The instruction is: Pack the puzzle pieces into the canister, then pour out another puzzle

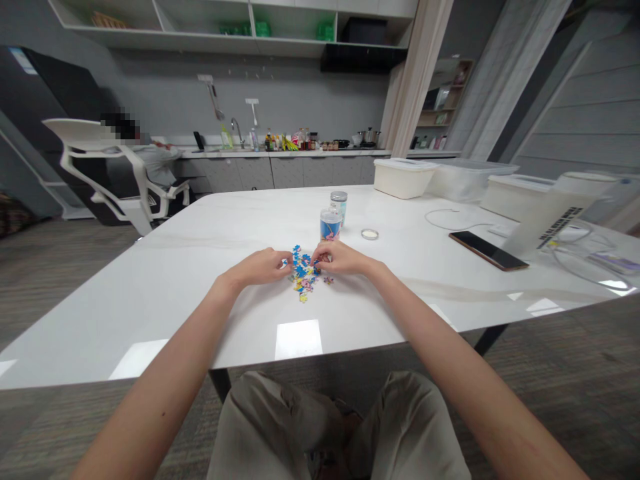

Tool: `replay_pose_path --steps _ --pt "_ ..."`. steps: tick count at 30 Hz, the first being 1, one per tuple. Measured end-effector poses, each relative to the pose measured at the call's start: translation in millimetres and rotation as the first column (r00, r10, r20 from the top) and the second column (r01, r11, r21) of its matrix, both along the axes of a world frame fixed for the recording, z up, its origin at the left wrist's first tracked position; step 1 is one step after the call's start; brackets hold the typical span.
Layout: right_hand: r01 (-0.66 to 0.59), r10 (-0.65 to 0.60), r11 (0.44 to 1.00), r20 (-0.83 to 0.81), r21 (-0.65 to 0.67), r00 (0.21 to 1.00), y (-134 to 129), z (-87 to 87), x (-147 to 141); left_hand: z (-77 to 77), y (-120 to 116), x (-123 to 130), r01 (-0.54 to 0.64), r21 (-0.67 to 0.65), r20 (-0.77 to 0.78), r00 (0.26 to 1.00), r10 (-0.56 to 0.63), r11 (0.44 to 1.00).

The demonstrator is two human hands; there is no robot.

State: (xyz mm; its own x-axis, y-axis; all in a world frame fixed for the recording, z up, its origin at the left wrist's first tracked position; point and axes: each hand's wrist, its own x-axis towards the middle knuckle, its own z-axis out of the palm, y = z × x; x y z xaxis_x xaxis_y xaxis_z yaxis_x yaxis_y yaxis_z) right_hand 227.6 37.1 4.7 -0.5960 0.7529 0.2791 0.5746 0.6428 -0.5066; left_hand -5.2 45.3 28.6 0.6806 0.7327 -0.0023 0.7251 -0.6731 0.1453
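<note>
Puzzle pieces [303, 275] lie in a small loose heap mid-desk [150, 287], with the left hand [263, 265] and right hand [340, 257] each pinching one; a sweeping wrist could scatter them, or tip the jar [331, 225] just behind

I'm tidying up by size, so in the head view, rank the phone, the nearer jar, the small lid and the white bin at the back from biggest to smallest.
1. White bin
2. Phone
3. Nearer jar
4. Small lid

The bin sits farthest from the camera and looks largest anyway, so its place is sure. Phone over jar is less sure.
</note>
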Motion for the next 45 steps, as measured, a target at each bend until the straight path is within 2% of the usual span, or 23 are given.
replay_pose_path --steps 6,9,12,14,17,19,21,26,34,37,45 --pt "0.005 0.0 0.997 -0.064 0.077 0.998 6 -5.8 1 -2.2 2 -1 0.007 0.018 -0.022 1.0 -0.006 1.0" --pt "0.054 -0.043 0.997 -0.199 0.05 0.979 4 -3.4 -1 -2.9 3 -1 0.015 0.028 -0.029 0.999 -0.014 1.0" --pt "0.19 -0.143 0.978 -0.395 0.084 0.908 2 4.0 -3 -2.8 3 0 0.008 0.035 -0.043 0.999 -0.006 0.999" --pt "0.346 -0.221 0.927 -0.53 0.148 0.819 0 10.3 -2 -2.7 2 1 0.0 0.04 -0.051 0.999 0.002 0.999" --pt "0.567 -0.322 0.808 -0.688 0.159 0.651 0 17.3 5 -2.9 2 1 0.002 0.048 -0.055 0.999 0.001 0.999" --pt "0.651 -0.365 0.748 -0.737 0.133 0.57 2 18.9 10 -3.2 2 1 0.005 0.054 -0.054 0.999 -0.002 0.999" --pt "0.693 -0.393 0.711 -0.748 0.122 0.535 4 18.6 14 -3.5 2 1 0.009 0.058 -0.052 0.999 -0.006 0.998" --pt "0.714 -0.429 0.684 -0.712 0.146 0.556 13 15.9 17 -3.5 4 1 0.031 0.063 -0.051 0.998 -0.028 0.998" --pt "0.665 -0.415 0.714 -0.633 0.218 0.653 18 12.7 19 -2.4 2 0 0.035 0.066 -0.046 0.998 -0.032 0.997" --pt "0.641 -0.413 0.726 -0.588 0.248 0.695 23 6.7 20 -2.8 2 0 0.027 0.069 -0.048 0.999 -0.023 0.997" --pt "0.621 -0.559 0.781 -0.371 0.064 0.741 29 -19.5 17 -8.4 5 -2 0.017 0.093 -0.029 0.999 -0.015 0.996"
